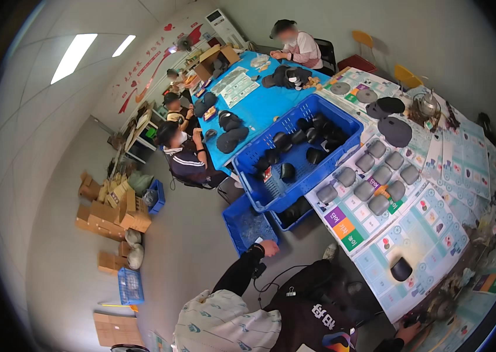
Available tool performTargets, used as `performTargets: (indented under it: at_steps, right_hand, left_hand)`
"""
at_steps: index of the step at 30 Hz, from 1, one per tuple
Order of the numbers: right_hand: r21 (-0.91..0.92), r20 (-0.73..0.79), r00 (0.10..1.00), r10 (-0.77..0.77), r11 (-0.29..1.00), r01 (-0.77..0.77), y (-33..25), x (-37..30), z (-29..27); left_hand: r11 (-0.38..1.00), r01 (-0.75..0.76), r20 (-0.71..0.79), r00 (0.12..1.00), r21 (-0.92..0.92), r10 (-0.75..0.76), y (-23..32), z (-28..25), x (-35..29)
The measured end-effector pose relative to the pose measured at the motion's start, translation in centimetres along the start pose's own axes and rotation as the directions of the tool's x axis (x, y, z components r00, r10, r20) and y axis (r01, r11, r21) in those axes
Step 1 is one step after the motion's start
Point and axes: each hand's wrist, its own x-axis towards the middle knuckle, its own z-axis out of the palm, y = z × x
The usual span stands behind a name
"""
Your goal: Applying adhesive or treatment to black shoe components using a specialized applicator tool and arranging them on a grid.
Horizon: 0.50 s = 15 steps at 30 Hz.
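My left hand (269,248) reaches out in a black sleeve to the near rim of a blue crate (247,226) on the floor, fingers curled at its corner beside a small white tag. My right hand (410,332) is low at the table's front edge, next to a small dark object; its fingers are too small to read. A black cap (401,268) lies on the patterned table sheet (430,234) between my hands. Rows of grey caps (377,176) lie further up the sheet.
A large blue crate (342,120) holding several black caps sits tilted at the table's edge, with another crate (295,214) below it. Several people sit at a blue table (260,102) beyond. Cardboard boxes (113,214) and small blue crates (131,286) lie on the floor at left.
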Motion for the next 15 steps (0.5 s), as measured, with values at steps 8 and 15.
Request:
performTargets:
  at_steps: [8,15]
  right_hand:
    - [0.744,0.376,0.887,0.268,0.483,-0.461,-8.2,0.3,-9.3]
    - [0.841,0.493,0.868,-0.06,0.289,-0.457,-15.2,0.4,-11.7]
  left_hand:
    - [0.979,0.009,0.128,0.992,-0.205,0.018,0.0,6.4,2.2]
    - [0.871,0.324,0.357,0.915,-0.369,-0.189,-2.6,9.8,7.3]
